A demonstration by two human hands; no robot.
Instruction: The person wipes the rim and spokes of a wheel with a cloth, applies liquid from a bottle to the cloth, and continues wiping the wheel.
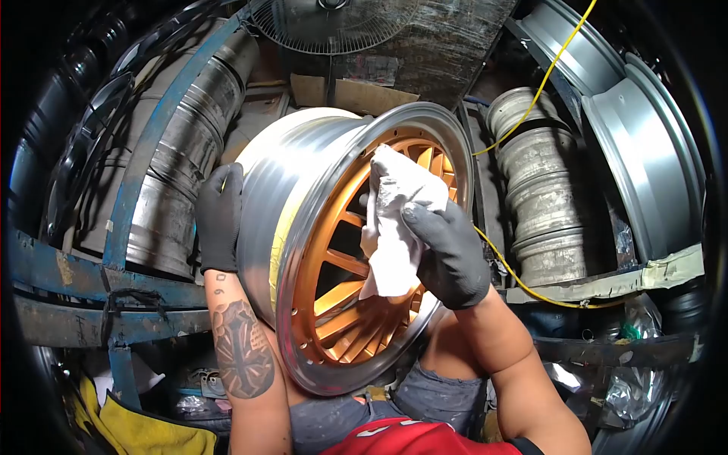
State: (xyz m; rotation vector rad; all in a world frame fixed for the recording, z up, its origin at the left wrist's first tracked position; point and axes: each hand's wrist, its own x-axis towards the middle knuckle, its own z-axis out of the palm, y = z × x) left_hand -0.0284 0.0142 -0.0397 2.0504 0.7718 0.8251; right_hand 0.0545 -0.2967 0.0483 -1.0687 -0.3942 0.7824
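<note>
A large alloy wheel rim [265,182] stands tilted between my thighs, its polished barrel on the left and its bronze spoked face [340,297] turned to the right. Yellow masking tape [286,221] runs round the barrel beside the outer lip. My left hand [220,216], in a dark glove, grips the barrel's left edge with its fingers curled. In my right hand [456,254], also gloved, a crumpled white cloth [398,231] is bunched up. The cloth hangs over the wheel's centre and hides the hub and some spokes.
Bare metal rims [546,182] are stacked on the right, with more rims [178,174] in a blue rack frame [140,163] on the left. A yellow cable [547,76] runs down the right. A fan [330,34] stands ahead. Yellow fabric [144,432] lies at lower left.
</note>
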